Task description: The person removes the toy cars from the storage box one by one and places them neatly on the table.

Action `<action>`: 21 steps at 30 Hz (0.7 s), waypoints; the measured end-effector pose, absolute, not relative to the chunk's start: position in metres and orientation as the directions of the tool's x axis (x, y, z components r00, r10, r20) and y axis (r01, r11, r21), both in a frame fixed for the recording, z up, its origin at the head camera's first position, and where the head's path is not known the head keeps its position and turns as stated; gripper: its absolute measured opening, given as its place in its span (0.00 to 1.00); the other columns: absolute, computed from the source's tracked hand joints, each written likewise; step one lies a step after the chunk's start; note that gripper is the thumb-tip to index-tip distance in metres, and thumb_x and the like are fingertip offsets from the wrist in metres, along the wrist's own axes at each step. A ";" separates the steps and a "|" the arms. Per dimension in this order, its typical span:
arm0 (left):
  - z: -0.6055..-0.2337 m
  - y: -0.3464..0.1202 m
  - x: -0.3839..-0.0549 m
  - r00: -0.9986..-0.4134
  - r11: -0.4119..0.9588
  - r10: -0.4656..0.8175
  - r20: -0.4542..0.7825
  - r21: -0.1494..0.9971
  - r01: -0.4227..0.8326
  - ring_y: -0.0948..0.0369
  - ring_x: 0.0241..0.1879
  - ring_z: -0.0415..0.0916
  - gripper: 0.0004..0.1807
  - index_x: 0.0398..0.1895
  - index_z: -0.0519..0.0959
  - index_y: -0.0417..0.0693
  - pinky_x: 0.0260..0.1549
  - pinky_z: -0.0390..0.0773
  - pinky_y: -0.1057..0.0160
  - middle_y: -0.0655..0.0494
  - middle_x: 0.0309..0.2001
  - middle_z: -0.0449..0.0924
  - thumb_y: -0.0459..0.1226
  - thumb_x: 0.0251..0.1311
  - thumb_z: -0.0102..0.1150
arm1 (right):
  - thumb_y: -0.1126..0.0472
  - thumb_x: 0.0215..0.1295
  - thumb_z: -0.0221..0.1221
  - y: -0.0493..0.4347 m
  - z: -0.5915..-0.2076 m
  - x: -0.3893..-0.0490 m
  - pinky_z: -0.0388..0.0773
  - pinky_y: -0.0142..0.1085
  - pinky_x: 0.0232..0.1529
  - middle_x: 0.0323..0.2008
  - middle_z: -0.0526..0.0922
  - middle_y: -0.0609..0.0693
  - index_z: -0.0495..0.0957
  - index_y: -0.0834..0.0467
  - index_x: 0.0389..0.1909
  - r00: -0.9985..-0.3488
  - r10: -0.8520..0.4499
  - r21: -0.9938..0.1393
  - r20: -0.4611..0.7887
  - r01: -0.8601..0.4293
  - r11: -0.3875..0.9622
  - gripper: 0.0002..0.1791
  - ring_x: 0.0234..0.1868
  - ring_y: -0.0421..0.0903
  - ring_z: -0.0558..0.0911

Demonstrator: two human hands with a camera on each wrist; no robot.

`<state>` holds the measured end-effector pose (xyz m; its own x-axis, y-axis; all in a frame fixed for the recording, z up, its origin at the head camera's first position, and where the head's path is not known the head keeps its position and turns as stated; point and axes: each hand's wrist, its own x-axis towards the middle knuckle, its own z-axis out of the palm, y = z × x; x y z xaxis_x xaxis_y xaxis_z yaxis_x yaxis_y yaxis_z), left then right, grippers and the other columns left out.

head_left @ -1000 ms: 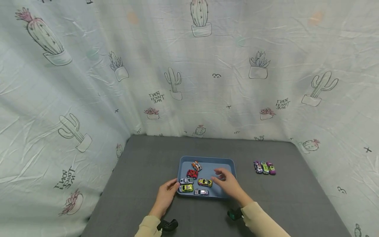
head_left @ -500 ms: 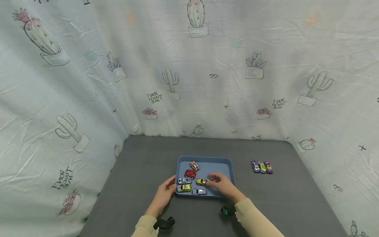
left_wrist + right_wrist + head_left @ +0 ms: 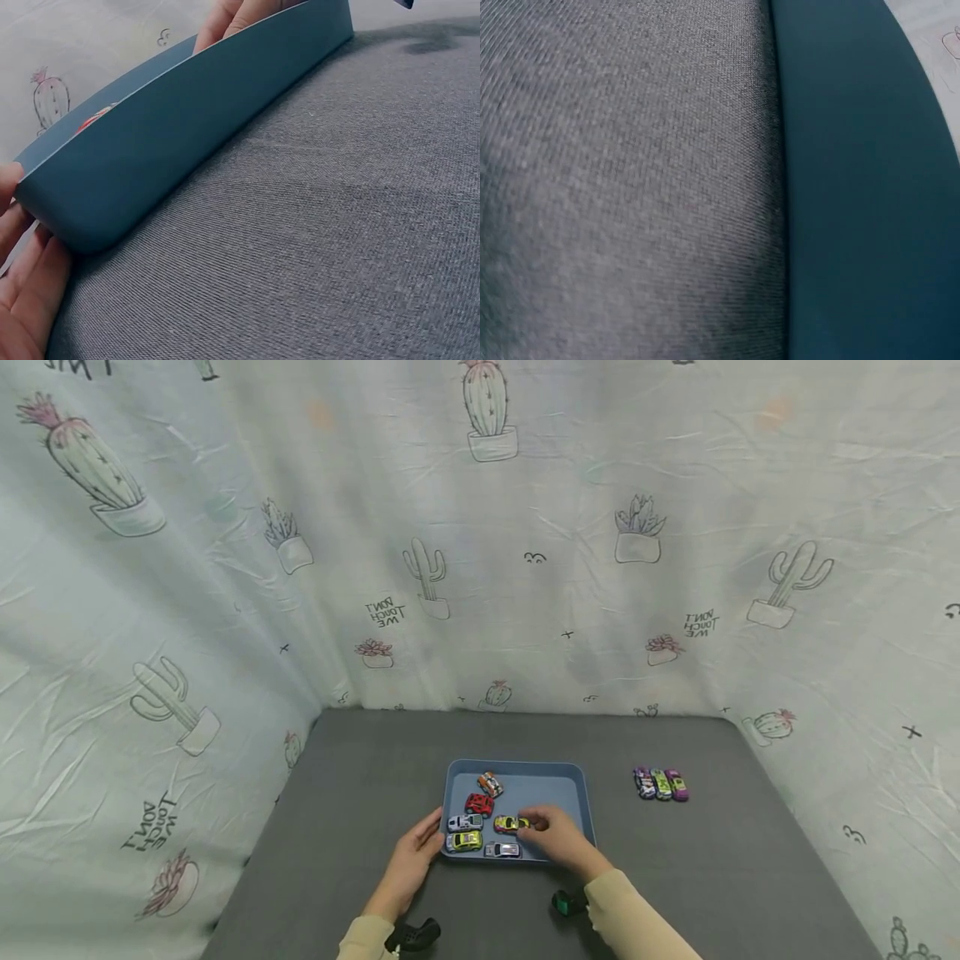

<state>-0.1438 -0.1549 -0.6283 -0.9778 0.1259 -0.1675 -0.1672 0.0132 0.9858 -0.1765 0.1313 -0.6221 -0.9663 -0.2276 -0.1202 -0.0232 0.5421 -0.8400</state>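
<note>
My right hand (image 3: pixel 556 837) reaches into a blue tray (image 3: pixel 543 766) and pinches the rear end of a yellow toy car (image 3: pixel 506 824) with dark and red markings. In the left wrist view, the fingers (image 3: pixel 244 16) of that hand show above the tray's wall; their tips are hidden behind it. My left hand (image 3: pixel 408 864) touches the tray's near left corner, fingers against its outside and one digit at the rim. To the left in the tray lie an orange toy car (image 3: pixel 491 784), a red one (image 3: pixel 480 804), a silver-blue one (image 3: pixel 465 822) and a yellow-green one (image 3: pixel 464 841). A silver car (image 3: pixel 502 850) lies near the front wall.
Three toy cars stand side by side right of the tray: a purple-and-white one (image 3: pixel 644 783), a green one (image 3: pixel 661 784) and a purple one (image 3: pixel 677 785). The grey table (image 3: pixel 375 752) meets a cactus-print curtain (image 3: pixel 517 610) at the back and sides.
My right hand has moved left and down onto the yellow car and now pinches it. The left hand stays at the tray corner. The head view has shifted slightly.
</note>
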 end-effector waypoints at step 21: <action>-0.632 -0.155 -0.144 -0.977 -0.026 0.119 -0.179 0.983 -0.183 0.50 0.66 0.63 0.25 0.71 0.64 0.42 0.60 0.70 0.58 0.40 0.68 0.64 0.34 0.72 0.49 | 0.53 0.61 0.66 0.128 -0.617 -0.172 0.76 0.44 0.43 0.41 0.75 0.46 0.82 0.52 0.43 -0.981 -0.181 -0.794 -0.074 -0.052 0.605 0.12 0.42 0.44 0.74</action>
